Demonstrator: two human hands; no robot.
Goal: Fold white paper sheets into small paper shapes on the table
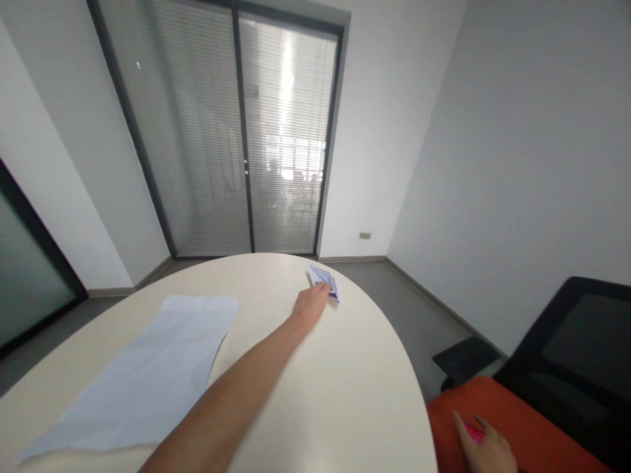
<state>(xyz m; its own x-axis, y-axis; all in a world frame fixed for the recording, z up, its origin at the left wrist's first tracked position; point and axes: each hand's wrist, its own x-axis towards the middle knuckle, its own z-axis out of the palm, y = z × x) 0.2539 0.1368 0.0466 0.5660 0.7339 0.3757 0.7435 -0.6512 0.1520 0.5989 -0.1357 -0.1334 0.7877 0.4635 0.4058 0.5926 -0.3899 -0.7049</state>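
The folded paper (326,281), white with dark print, lies at the far right edge of the table (345,394), close to the rim where the top curves away. The left hand (311,303) is stretched right out to it, with the arm running across the table from the near side. Its fingertips touch the near end of the paper. The hand is too small and far off to tell whether the fingers pinch the paper or only press on it.

A large creased sheet (148,368) lies flat on the left part of the table, just beside the forearm and well apart from the folded paper.

The right hand (486,450) is off the table, below its near right edge. It lies palm down on an orange seat (532,420), fingers loosely spread, with something pink (474,433) at the fingertips. A black chair (582,355) stands behind the seat.

The risk seems to lie in the rim: the folded paper sits so near it that a push instead of a firm grip could slide it off to the floor. With the arm fully reached, control at the fingertips is probably weak. The forearm could also drag the sheet.
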